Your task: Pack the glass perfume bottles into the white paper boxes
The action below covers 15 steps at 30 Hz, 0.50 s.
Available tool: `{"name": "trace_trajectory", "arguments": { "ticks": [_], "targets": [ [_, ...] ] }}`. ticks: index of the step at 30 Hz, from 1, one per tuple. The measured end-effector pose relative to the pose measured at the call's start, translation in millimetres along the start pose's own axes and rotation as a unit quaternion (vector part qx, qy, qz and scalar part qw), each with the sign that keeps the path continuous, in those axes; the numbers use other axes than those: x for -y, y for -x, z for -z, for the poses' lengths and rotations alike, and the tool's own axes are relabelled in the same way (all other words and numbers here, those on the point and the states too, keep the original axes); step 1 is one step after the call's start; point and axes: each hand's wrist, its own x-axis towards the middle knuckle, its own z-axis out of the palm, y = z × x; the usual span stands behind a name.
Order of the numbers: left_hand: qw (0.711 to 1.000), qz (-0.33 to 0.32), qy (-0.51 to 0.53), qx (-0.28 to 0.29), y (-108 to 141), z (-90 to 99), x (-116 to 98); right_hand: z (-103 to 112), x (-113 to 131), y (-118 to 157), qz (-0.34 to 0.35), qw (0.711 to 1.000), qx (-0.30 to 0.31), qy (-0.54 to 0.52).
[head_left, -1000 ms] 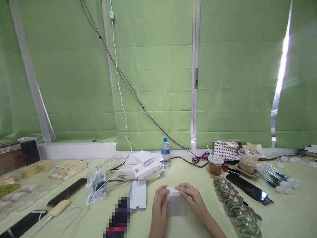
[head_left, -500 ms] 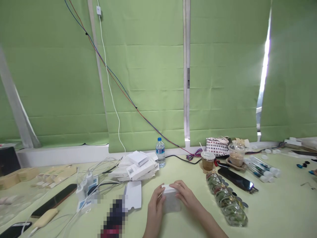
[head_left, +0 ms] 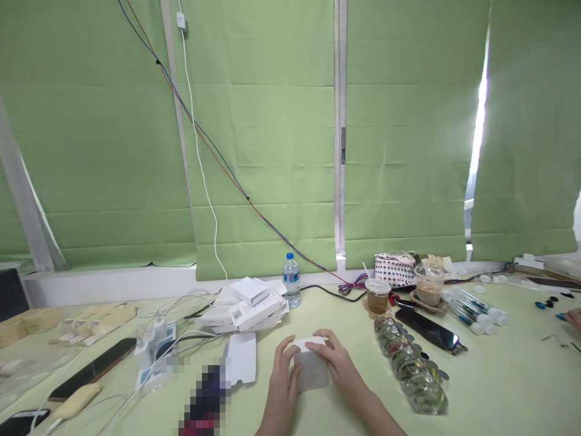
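A small whitish box (head_left: 311,370) with a brighter white top edge stands on the pale green table at the lower middle. My left hand (head_left: 284,375) grips its left side, fingers curled over the upper corner. From the right, my right hand (head_left: 338,361) holds the same box, its fingertips resting on the white top edge. Left of my hands lies an unfolded white carton (head_left: 242,357). Behind it is a heap of flat white boxes (head_left: 254,306).
A water bottle (head_left: 291,281) stands behind my hands. To the right are a drink cup (head_left: 377,295), a row of clear-wrapped items (head_left: 408,366) and a black phone (head_left: 428,330). Cables and a power strip (head_left: 152,357) lie left. Another person's hand (head_left: 574,318) shows at the right edge.
The view has shifted slightly, so the table items sit a little further left. My fingers have shifted slightly on the box's top edge. More of the other person's hand shows at the right.
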Motion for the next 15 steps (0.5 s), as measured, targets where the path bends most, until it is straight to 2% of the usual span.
{"name": "trace_trajectory", "arguments": {
  "ticks": [5, 9, 11, 13, 15],
  "targets": [
    [0.999, 0.026, 0.020, 0.015, -1, -0.7, 15, -3, 1, 0, 0.004, 1.000, -0.009, -0.023],
    [0.999, 0.028, 0.003, 0.028, -3, 5.2, 13, -7, -4, 3, -0.019, 0.999, -0.034, 0.003],
    [0.998, -0.002, -0.005, 0.066, -1, 8.0, 4, -6, -8, 3, -0.032, 0.997, -0.062, 0.026],
    [0.990, -0.049, 0.002, 0.130, 3, 6.6, -5, -3, -13, 3, -0.042, 0.995, -0.086, 0.035],
    [0.980, -0.097, 0.026, 0.174, 9, -0.1, -12, 4, -17, 1, -0.058, 0.995, -0.080, 0.003]
  ]
}}
